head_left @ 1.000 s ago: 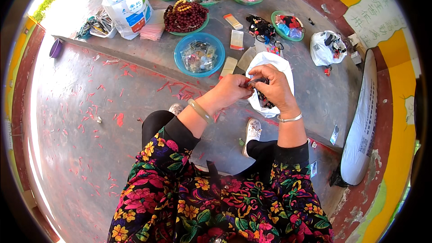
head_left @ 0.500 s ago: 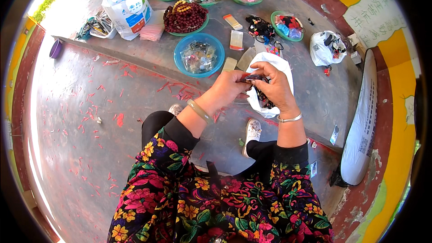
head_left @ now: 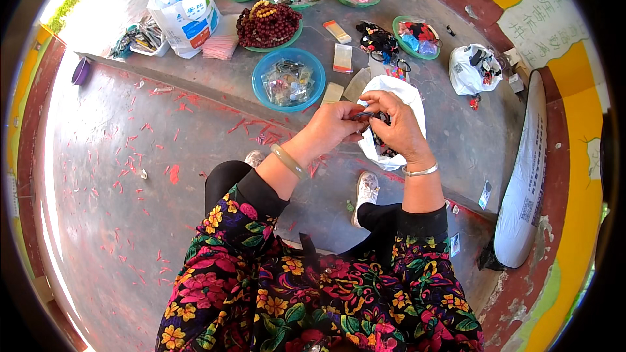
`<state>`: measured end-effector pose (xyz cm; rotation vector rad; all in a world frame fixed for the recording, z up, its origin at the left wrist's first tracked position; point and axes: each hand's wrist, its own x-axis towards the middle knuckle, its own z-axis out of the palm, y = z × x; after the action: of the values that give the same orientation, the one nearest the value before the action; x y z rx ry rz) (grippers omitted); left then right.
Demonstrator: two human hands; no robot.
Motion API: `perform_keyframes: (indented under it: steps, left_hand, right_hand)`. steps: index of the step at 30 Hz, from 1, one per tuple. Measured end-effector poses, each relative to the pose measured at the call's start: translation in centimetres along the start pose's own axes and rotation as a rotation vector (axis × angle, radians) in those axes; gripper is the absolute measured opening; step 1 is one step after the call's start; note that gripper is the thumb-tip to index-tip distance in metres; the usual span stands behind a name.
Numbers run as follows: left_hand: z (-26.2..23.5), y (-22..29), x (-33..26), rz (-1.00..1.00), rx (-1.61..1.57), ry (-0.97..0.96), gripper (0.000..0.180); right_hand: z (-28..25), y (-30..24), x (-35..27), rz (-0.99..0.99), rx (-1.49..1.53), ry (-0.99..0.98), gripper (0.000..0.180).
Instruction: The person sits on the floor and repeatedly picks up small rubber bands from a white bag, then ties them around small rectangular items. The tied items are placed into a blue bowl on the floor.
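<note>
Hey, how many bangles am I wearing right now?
2: a pale bangle on your left wrist and a silver bangle on your right wrist. Your black cuffs could hide more.

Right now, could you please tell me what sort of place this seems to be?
Probably a makeshift workspace: a blue basin of packets, dark red beads on a green dish, and red scraps across the grey floor.
</note>
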<state>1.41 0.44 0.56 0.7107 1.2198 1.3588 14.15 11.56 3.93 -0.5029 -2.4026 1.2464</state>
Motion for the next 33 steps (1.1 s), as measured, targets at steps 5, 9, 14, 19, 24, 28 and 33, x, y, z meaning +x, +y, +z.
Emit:
perform_keyframes:
  steps: [5, 9, 14, 19, 24, 28, 33]
  left_hand:
    - [-0.1, -0.1, -0.2, 0.007, -0.242, -0.038, 0.032]
    - [-0.3, -0.4, 0.1, -0.029, -0.356, -0.007, 0.029]
    - [-0.4, -0.6, 0.3, -0.028, -0.270, 0.016, 0.027]
    - [-0.5, -0.2, -0.1, -0.018, -0.105, -0.023, 0.027]
    - [-0.4, -0.3, -0.3, 0.009, -0.095, -0.011, 0.027]
    - [-0.3, -0.2, -0.3, 0.019, -0.006, -0.016, 0.027]
    - [-0.2, -0.5, -0.1, 0.009, 0.031, -0.016, 0.027]
  right_hand:
    - [-0.2, 0.0, 0.1, -0.030, -0.026, 0.000, 0.036]
    - [-0.4, 0.2, 0.1, -0.023, -0.034, 0.002, 0.037]
    - [-0.3, 0.1, 0.0, -0.024, -0.054, -0.010, 0.037]
    - [-0.1, 0.2, 0.0, -0.045, -0.049, -0.024, 0.037]
    - [0.0, -0.5, 0.0, -0.047, -0.079, -0.080, 0.041]
    - [0.1, -0.9, -0.2, 0.013, -0.014, -0.125, 0.046]
    - [0.0, -1.6, -0.1, -0.025, -0.137, -0.186, 0.051]
